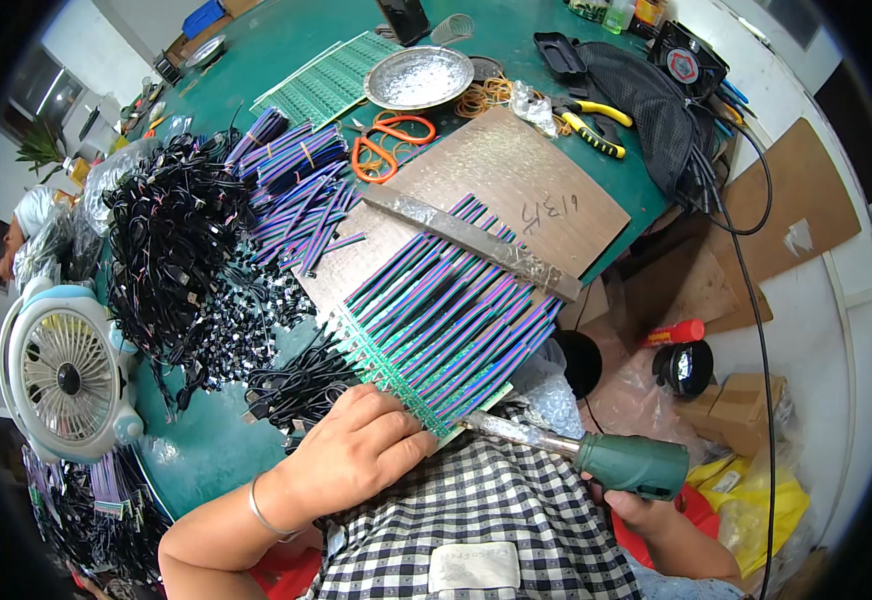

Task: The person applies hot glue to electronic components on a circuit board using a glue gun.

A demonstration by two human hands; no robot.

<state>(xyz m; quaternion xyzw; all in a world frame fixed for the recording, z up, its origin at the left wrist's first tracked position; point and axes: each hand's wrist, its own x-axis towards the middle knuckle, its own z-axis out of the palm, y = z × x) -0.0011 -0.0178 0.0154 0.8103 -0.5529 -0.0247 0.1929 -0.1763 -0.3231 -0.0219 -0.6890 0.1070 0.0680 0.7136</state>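
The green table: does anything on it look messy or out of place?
The black cables look messiest: they lie in a tangled heap on the left, whereas the striped wires under the metal bar run in near-parallel rows.

Head view: left hand (371, 435) at 7 o'clock, fingers on the near edge of a green circuit panel (381, 368). Right hand (639, 510), 4-5 o'clock, grips a soldering iron (631, 465) by its green handle; metal barrel points to 10 o'clock, tip by the panel's near corner, contact unclear. Striped multicolour wires (446, 315) run from the panel toward 1 o'clock, under a flat metal bar (476, 243), over a brown board (531, 165). Metal dish (419, 78) at 12, orange-handled scissors (384, 127) 11-12, yellow-black pliers (593, 138) 1-2, black cable pile (171, 240) 9-10, white fan (68, 375) 8-9.
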